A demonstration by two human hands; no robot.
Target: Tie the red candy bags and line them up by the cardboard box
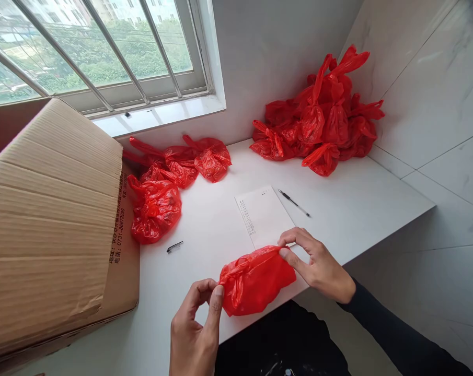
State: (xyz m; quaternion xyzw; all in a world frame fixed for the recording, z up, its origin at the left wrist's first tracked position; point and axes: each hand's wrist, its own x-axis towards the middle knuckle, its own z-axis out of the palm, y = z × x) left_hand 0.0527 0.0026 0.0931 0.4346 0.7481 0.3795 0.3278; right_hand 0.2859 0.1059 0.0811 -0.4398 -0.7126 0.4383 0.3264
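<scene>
A red plastic bag [255,282] lies at the front edge of the white table, its top stretched sideways between my hands. My left hand [199,324] pinches the bag's left end between thumb and fingers. At the bag's upper right corner, my right hand [314,261] grips the plastic in a thumb-and-finger pinch. What the bag contains, if anything, is hidden. Just behind it lies a sheet of paper [263,211] with handwritten lines, and a black pen [294,202] rests to the paper's right.
A large cardboard box [52,224] stands on the left of the table [208,219]. Several tied red bags [158,209] sit beside it, and a bigger heap of red bags [318,120] fills the back right corner. A pen cap [175,247] lies near the box. A barred window [122,52] is behind.
</scene>
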